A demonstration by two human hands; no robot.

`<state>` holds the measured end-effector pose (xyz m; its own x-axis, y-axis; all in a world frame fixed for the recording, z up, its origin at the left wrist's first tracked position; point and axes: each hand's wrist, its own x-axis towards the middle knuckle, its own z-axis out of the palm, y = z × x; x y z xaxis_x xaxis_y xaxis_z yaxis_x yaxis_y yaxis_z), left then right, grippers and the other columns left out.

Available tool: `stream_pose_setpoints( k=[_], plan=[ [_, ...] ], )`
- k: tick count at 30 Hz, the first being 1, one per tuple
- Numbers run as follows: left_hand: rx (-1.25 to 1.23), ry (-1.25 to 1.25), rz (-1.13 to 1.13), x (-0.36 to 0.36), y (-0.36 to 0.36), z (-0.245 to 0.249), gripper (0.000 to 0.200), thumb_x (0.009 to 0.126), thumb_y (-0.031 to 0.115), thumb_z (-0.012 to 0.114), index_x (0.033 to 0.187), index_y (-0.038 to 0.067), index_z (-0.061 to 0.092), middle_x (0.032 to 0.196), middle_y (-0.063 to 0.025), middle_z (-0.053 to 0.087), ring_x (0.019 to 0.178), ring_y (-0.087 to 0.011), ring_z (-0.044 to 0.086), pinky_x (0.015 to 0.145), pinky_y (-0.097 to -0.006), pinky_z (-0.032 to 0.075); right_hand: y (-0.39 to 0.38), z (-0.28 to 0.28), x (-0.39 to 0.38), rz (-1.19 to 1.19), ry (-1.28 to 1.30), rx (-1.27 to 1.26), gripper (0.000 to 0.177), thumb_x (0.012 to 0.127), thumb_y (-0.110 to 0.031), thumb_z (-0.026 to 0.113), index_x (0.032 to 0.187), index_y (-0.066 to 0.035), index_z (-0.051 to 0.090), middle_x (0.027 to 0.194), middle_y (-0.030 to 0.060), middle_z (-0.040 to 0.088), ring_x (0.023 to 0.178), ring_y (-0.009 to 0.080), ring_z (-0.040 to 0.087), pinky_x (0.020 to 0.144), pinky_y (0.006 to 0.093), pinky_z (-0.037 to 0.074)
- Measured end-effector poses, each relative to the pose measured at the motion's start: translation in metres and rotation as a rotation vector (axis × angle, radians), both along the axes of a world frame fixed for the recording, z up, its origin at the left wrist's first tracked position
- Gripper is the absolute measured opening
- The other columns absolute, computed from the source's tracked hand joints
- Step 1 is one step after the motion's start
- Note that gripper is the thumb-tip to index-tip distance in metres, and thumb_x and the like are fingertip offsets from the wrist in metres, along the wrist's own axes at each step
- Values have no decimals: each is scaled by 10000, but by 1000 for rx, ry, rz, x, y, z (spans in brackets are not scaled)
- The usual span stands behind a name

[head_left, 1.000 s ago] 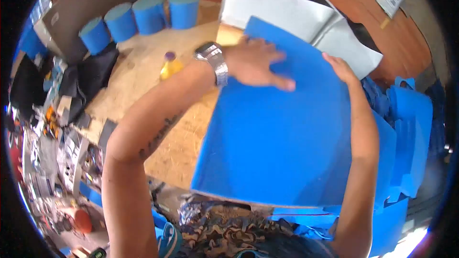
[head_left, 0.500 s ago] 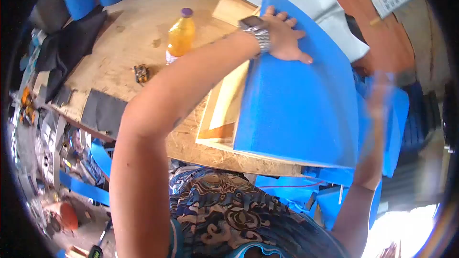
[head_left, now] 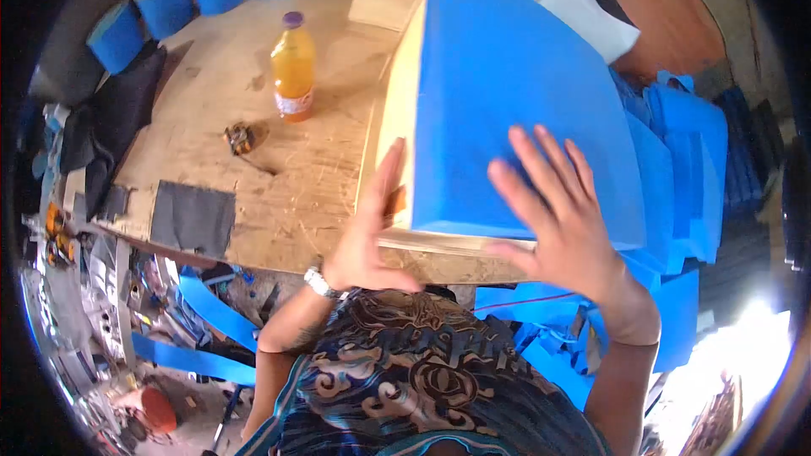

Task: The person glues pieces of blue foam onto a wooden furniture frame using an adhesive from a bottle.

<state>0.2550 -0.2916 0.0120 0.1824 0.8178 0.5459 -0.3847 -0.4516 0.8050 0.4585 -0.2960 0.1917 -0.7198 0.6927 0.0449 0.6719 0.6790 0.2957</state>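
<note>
A large blue foam piece (head_left: 515,110) with a curved outer edge lies over a pale wooden frame (head_left: 390,131) on the workbench. My left hand (head_left: 367,236), with a metal watch band at the wrist, is beside the frame's near left corner, fingers apart and holding nothing. Over the near part of the blue foam is my right hand (head_left: 562,219), its fingers spread and nothing in it. Whether its fingertips touch the foam I cannot tell.
On the wooden bench (head_left: 329,173) stand a juice bottle (head_left: 293,72), a small yellow-black tool (head_left: 241,139) and a dark fabric square (head_left: 193,218). Blue rolls (head_left: 165,2) line the far left edge. More blue foam (head_left: 697,160) is at the right.
My left hand has left the far top of the foam and come back to the near left corner. My right hand has moved from the right side onto or above the foam's near part.
</note>
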Motion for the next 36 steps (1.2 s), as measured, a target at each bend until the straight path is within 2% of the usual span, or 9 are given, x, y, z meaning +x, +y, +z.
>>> stream_pose_setpoints(
  k=[2,5,11,15,18,21,24,31,36],
  plan=[
    [119,262,194,0,-1,-9,1134,684,522,775,1463,-19,153,1515,-235,151,1409,-336,177,1127,-447,195,7,-7,-7,-19,111,-57,782,714,-399,720,1396,-165,419,1464,163,329,1291,413,361,1026,543,318],
    [-38,-137,127,7,-9,-1,957,758,394,758,1441,-26,235,1494,-228,215,1382,-334,257,1107,-428,262,0,-11,-10,-6,150,-44,806,687,-338,759,1391,-140,422,1450,175,344,1270,433,375,1009,539,339],
    [-252,-110,195,11,-22,5,787,810,192,674,1428,-42,247,1476,-233,256,1363,-328,296,1106,-414,261,-10,-23,-24,-60,114,67,833,667,-413,750,1396,-187,417,1434,156,366,1270,406,376,988,542,356],
    [251,225,717,-6,-29,43,995,762,512,613,1455,-29,148,1491,-267,199,1385,-407,195,1126,-515,133,-15,-28,-19,-29,261,48,835,678,-445,736,1391,-147,417,1463,146,330,1321,392,315,1042,566,277],
    [681,1100,496,-1,-20,146,945,799,672,509,1389,-45,331,1428,-237,361,1339,-445,290,1109,-545,170,-8,-19,9,153,487,-114,805,740,-536,669,1370,-103,416,1402,170,393,1242,411,394,991,596,316],
    [638,1462,473,22,2,151,871,768,668,538,1324,2,467,1399,-192,427,1326,-397,341,1094,-544,221,0,51,83,184,453,3,765,796,-503,644,1364,-49,406,1394,179,405,1268,393,389,1022,575,300],
    [625,1462,536,27,-5,147,838,707,663,610,1276,52,540,1374,-193,454,1276,-417,396,1076,-574,239,6,99,187,70,816,41,734,833,-509,616,1367,-49,409,1411,207,386,1331,367,338,1066,522,281],
    [448,1457,469,36,-6,162,897,646,709,631,1212,15,581,1356,-209,469,1276,-417,401,1077,-530,260,-10,17,245,-181,251,-315,865,830,-701,446,1442,-97,342,1527,174,198,1400,367,202,1129,473,133],
    [131,738,575,24,0,134,919,765,760,482,1194,-48,568,1323,-217,492,1272,-332,429,1076,-455,279,6,35,279,23,509,46,925,744,-712,549,1419,-102,380,1484,198,282,1362,397,274,1096,534,196]
  ],
)
